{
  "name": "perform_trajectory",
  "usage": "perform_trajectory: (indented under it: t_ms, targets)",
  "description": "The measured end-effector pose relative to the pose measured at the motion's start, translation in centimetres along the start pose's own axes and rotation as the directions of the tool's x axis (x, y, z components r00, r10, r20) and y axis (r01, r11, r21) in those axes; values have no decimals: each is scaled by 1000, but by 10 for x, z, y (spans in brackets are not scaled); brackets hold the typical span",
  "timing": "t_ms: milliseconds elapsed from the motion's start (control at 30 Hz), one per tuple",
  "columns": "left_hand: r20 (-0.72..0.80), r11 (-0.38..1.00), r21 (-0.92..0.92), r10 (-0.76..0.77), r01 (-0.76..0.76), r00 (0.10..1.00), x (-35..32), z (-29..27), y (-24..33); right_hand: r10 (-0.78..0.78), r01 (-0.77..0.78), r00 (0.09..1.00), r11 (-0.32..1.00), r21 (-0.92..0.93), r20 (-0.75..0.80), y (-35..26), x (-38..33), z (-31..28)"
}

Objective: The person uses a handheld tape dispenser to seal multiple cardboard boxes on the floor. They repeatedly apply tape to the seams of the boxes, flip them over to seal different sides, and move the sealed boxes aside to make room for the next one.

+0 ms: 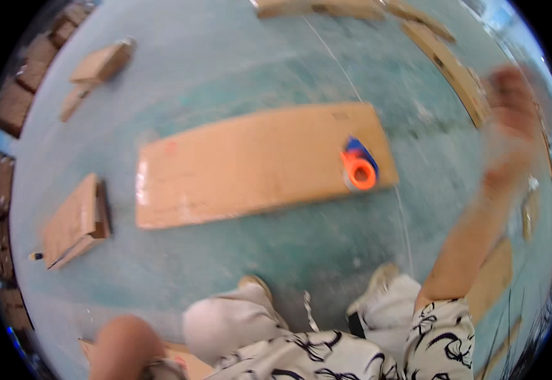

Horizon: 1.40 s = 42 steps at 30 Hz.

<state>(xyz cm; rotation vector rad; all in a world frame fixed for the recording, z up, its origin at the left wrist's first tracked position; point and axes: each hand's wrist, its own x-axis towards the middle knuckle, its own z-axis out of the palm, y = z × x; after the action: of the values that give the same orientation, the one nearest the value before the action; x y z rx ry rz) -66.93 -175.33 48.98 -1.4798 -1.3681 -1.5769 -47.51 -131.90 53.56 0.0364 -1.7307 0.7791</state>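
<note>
My right arm reaches out to the right, and my right hand [512,104] is raised there, smeared by motion, so its fingers cannot be made out. Behind it on the floor is a long narrow cardboard piece [448,66]. Only the bent elbow of my left arm shows at the lower left; the left hand is outside the picture. In front of me a long flat cardboard box [244,161] lies on the floor. On its right end rests a tape dispenser [359,166], blue with an orange wheel, apart from both hands.
A folded cardboard box [76,221] lies on the left, with another cardboard piece [100,63] farther off. Stacked boxes [19,101] line the left rim. Flat cardboard [491,278] lies right of my legs. A twisted white strip [309,310] is between my feet on the green-grey floor [225,76].
</note>
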Motion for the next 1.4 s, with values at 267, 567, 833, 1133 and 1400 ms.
perform_trajectory:
  t_ms: [267, 567, 833, 1133, 1400]
  targets:
    - [618, 740, 648, -650, 181, 443, -229, 43, -143, 957, -739, -207, -15, -674, 205, 158, -236, 30]
    - [764, 853, 485, -308, -190, 567, -311, 103, -195, 910, -514, -415, -232, -826, 3, 181, -212, 65]
    - [734, 924, 351, -169, -154, 658, -310, 114, -218, 989, -962, 28, 67, -266, 147, 160, -259, 79]
    - [653, 911, 371, -116, -182, 748, -295, 177, -243, 969, -996, 6, 28, -89, 245, 97, -234, 177]
    - [645, 893, 404, -122, -201, 754, -298, 192, -249, 859, -344, 468, 393, -852, 207, 125, -200, 267]
